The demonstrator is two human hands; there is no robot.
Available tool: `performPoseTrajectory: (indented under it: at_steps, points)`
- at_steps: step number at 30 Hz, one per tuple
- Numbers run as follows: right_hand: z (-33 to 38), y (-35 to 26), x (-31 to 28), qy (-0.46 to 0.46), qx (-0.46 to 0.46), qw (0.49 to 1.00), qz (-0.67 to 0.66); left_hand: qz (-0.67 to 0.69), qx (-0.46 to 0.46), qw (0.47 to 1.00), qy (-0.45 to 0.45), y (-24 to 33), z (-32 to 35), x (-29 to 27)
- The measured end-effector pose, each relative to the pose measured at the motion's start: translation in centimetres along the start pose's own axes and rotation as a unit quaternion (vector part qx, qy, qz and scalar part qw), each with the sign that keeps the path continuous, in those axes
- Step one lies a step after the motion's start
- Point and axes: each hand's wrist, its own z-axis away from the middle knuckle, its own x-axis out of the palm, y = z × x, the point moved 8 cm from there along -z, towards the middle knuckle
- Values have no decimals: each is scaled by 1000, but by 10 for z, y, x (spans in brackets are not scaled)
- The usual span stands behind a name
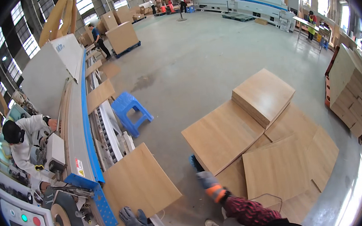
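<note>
left hand (pixel 132 220): flat, open, at board (pixel 138 184) | right hand (pixel 207 180): gripping stacked panel (pixel 220 135) edge | risk: panel may slide off, one-handed hold

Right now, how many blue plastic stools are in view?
1: the blue stool stands on the floor beside the long machine, beyond the wooden panel near the left hand. Others may be hidden.
</note>
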Motion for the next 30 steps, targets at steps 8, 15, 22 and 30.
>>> performPoseTrajectory:
  at_steps: [8, 15, 22, 30]
  points:
    - [209, 250, -435, 322, 430, 685, 492, 95, -11, 995, 39, 71, -45, 12]
    - [216, 178, -468, 385, 482, 660, 430, 447, 67, 777, -439, 361, 185, 119]
    - [206, 177, -450, 327, 471, 717, 396, 364, -65, 569, -734, 394, 332, 182]
    - [260, 196, -388, 279, 479, 753, 355, 411, -311, 556, -652, 286, 227, 95]
